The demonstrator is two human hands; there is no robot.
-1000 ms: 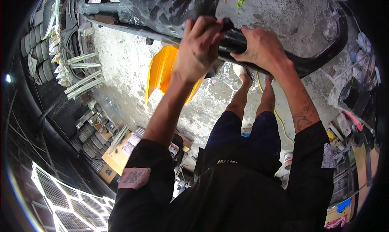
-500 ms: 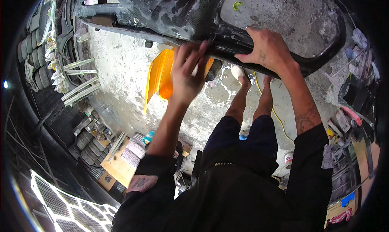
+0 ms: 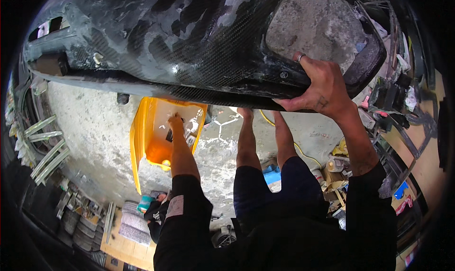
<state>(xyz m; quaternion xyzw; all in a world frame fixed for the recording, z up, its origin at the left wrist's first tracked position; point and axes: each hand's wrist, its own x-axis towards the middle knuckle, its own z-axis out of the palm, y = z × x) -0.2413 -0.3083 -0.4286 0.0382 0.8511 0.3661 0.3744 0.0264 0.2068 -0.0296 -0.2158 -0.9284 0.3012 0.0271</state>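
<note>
A large black carbon-fibre car bumper [image 3: 189, 48], wet and streaked with pale grey residue, spans the top of the view. My right hand [image 3: 320, 84] is closed around its lower edge beside the large opening on the right, thumb underneath and fingers over the top. Below the bumper stands a yellow tub [image 3: 136, 145] holding cloudy liquid. My left hand [image 3: 176, 122] reaches down into this tub, fingers at the liquid; whether they hold anything is hidden. Near that wrist, a small dark object [image 3: 169, 136] shows inside the tub.
A yellow cable [image 3: 303, 152] crosses the wet concrete floor [image 3: 95, 119] by my feet. Light-coloured bars [image 3: 47, 150] stick out at the left. Cardboard, bottles and scraps [image 3: 339, 176] pile up at the right. A wooden board with rolls [image 3: 135, 228] lies lower left.
My left hand has left the bumper's lower edge and gone down into the yellow tub. My right hand keeps its hold. The view has shifted, and the bumper looks larger.
</note>
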